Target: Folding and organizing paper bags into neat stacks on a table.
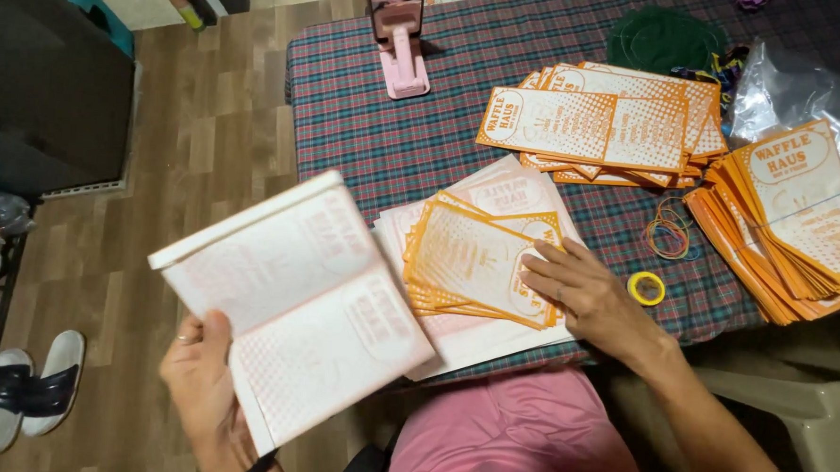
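1. I see the left hand (208, 373) grasping a thick block of white paper sheets with pale orange print showing through (289, 306). It holds the block by the lower edge, thumb on top, out past the near left corner of the table, above the wooden floor (197, 151).
2. The right hand (583, 288) lies flat and released, fingers stretched, on a small fanned stack of orange-bordered printed cards (480, 262). It clasps nothing.
3. This stack rests on a layer of white face-down sheets (491, 338) at the near edge of the table, which carries a red and green plaid cloth (378, 121).
4. Just beside the right hand, toward the right edge, I see a small yellow tape roll (646, 287) and a loose bunch of thin rubber bands (670, 230).
5. In the middle of the table lies a wider spread pile of orange cards (614, 126). Another fanned orange pile (794, 215) is at the right edge.
6. A pink phone stand (400, 37) is upright near the far left corner.
7. A clear plastic bag (804, 97) and a dark green round mat (665, 39) are at the far right corner.
8. White and black sandals (31, 389) are on the floor at the left.
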